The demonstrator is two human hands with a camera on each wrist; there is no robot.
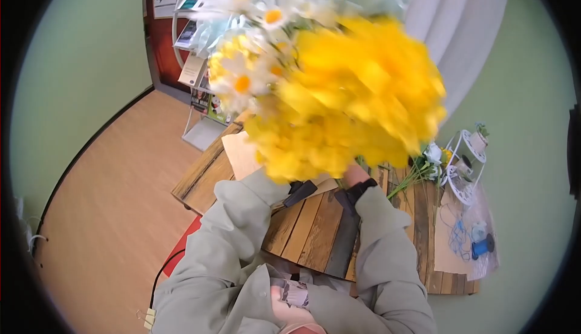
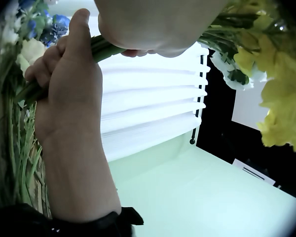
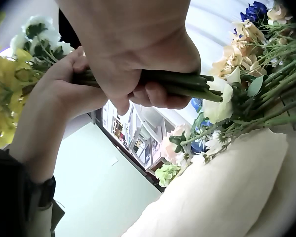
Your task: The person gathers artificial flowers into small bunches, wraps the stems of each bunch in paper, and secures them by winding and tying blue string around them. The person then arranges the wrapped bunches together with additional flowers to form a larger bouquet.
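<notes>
A large bouquet of yellow flowers (image 1: 363,86) with white daisies (image 1: 242,84) and pale blue blooms is raised before the head camera, blurred and covering most of both hands. The right hand (image 1: 356,175) shows only near its wrist. In the right wrist view, the right hand (image 3: 138,59) grips the bundled green stems (image 3: 182,86) close to their cut ends. The left hand (image 3: 71,89) holds the same stems nearer the blooms; in the left wrist view the left hand (image 2: 158,29) is close to the lens, its fingers mostly hidden.
Brown paper (image 1: 240,154) lies on the wooden table (image 1: 292,231). At the table's right are loose flowers (image 1: 433,154), a white tiered stand (image 1: 461,193) and a blue spool (image 1: 482,247). A magazine rack (image 1: 203,134) stands beyond the table.
</notes>
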